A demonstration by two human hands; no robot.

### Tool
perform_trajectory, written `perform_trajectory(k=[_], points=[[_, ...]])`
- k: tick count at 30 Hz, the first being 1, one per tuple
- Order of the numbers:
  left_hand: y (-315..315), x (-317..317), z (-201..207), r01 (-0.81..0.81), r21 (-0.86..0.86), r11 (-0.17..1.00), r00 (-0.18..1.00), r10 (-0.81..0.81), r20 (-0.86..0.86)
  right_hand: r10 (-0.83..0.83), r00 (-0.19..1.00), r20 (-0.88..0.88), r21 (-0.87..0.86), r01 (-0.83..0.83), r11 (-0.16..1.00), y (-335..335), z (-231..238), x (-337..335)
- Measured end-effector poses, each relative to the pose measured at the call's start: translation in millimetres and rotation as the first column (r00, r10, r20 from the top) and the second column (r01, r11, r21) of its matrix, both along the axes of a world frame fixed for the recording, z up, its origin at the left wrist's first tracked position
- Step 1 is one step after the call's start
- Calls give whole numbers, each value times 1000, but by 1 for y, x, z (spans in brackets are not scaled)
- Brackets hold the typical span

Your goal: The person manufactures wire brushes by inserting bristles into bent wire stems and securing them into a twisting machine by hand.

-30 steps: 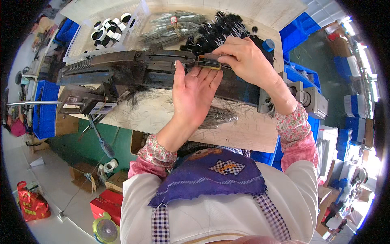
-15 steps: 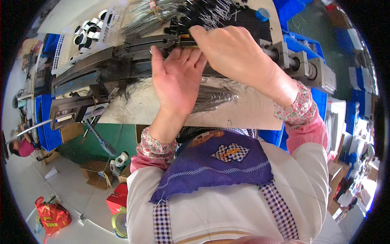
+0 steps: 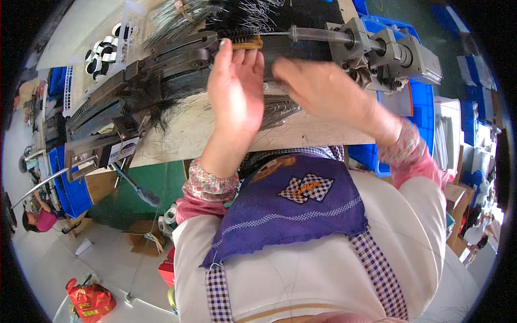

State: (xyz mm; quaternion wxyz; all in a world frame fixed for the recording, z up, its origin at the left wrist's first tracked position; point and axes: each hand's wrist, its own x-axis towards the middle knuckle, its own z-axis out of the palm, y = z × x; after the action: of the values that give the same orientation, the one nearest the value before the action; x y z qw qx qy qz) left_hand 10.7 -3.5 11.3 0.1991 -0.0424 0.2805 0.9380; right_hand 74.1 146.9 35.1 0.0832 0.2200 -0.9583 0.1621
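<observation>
On bench ahead: wooden brush (image 3: 249, 42) lying crosswise atop dark machine (image 3: 161, 70), touching fingertips of flat, open left hand (image 3: 235, 94); right hand (image 3: 323, 91) nearby, blurred, loosely open, empty.

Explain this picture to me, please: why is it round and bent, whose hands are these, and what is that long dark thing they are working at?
The picture comes from a wide fisheye camera worn on a person's head, looking down, so straight edges curve near the rim. There is no robot here: both hands belong to the wearer, whose checked apron and purple cloth fill the lower part.

The left hand lies flat with its fingers up against a small brush with a wooden back and dark bristles. The right hand is blurred and hovers open beside it; it seems to hold nothing.

The long dark thing is a machine lying across a pale workbench. At its right end sits a grey metal block with a shaft. Bundles of thin wires lie on the bench, and blue bins stand around.
</observation>
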Motion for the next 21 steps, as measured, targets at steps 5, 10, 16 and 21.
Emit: perform_trajectory(k=[5, 10, 16, 21], points=[[25, 10, -36, 20, -60, 998, 994, -13, 104, 166, 952, 255, 147, -208, 967, -9, -59, 14], [-34, 60, 10, 338, -16, 941, 927, -336, -165, 208, 952, 226, 78, -231, 970, -5, -84, 9], [-213, 68, -37, -484, -11, -875, 823, -451, -345, 221, 950, 222, -271, -158, 950, 12, -73, 11], [-365, 88, -45, 44, -568, -822, 930, 241, -278, -8, 987, 163, -541, 96, 836, 22, -33, 11]])
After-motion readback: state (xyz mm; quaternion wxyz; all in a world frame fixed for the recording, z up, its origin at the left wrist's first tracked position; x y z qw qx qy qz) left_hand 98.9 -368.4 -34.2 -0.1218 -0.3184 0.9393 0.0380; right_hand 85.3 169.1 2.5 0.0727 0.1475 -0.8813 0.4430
